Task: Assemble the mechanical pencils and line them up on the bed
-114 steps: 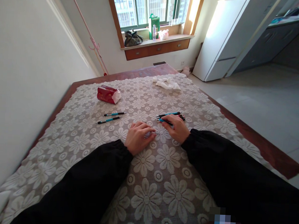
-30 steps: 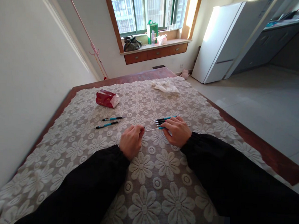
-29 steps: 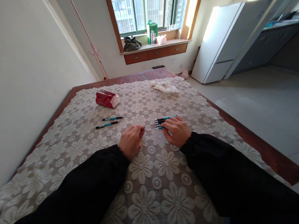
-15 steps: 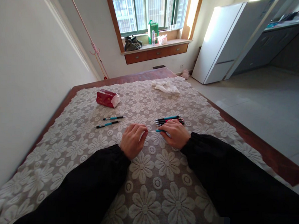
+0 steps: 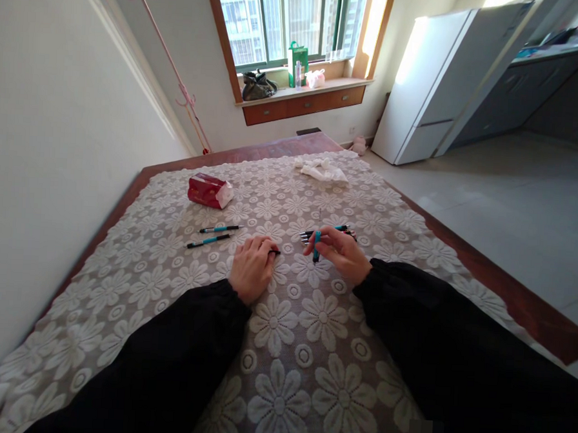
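Observation:
My right hand (image 5: 344,255) is closed on a blue pen barrel (image 5: 316,245), which stands upright between thumb and fingers with a thin refill tip sticking up from it. On the tablecloth, my left hand (image 5: 251,270) is closed around a small black pen part (image 5: 275,251), its end showing past the thumb. Just behind my right hand lies a bundle of several pens (image 5: 306,235), blue, black and pinkish, partly hidden by the fingers. Left of my left hand, a blue-and-black pen (image 5: 209,240) lies in front of another blue-and-black pen (image 5: 220,228).
A flowered lace tablecloth (image 5: 280,390) covers the wooden table. Toward its far side are a red packet (image 5: 207,191) with a white end and a crumpled white plastic bag (image 5: 323,171). Beyond stand a window ledge (image 5: 280,96) with bags and a white fridge (image 5: 422,81).
My hands have moved apart. The blue barrel in my right hand has turned from lying flat to upright, and the black part now shows in my left hand.

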### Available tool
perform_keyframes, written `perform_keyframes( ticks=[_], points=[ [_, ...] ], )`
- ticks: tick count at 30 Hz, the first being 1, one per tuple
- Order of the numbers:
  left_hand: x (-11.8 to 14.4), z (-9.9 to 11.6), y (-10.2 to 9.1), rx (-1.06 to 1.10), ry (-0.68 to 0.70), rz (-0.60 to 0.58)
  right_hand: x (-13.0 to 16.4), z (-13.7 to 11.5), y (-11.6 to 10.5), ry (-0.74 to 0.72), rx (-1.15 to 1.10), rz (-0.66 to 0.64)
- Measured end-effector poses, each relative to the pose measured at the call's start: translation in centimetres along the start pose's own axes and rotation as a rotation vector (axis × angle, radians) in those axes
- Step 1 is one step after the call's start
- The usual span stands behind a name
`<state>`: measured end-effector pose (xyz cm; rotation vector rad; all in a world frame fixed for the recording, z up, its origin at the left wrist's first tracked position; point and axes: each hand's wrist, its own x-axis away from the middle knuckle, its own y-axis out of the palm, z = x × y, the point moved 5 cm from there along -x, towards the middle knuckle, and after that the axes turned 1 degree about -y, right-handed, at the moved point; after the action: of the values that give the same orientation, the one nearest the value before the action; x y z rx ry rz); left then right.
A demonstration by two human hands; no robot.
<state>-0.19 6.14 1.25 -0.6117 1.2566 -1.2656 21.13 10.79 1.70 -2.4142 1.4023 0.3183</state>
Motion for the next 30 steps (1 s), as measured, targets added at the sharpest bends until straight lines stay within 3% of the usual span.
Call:
perform_keyframes(
  ticks=[5, 10, 16, 20, 30],
  points=[
    [0.0, -0.4, -0.3, 0.118, -0.024, 0.053, -0.3, 0.5, -0.7, 0.057, -0.118, 0.044],
    [0.2, -0.7, -0.3, 0.257, -0.001, 0.139, -0.1, 0.7, -0.8, -0.001, 0.068, 0.099],
    [0.3, -0.2, -0.7, 0.330, 0.046, 0.186, 0.2, 0.0, 0.2, -0.132, 0.289, 0.050],
    [0.5, 0.2, -1.1, 0.386, 0.070, 0.210, 0.3, -0.2, 0.3, -0.135, 0.333, 0.021],
    [0.9, 0.6, -1.1, 0.471, 0.143, 0.188, 0.2, -0.3, 0.2, -0.098, 0.222, 0.017]
  ],
)
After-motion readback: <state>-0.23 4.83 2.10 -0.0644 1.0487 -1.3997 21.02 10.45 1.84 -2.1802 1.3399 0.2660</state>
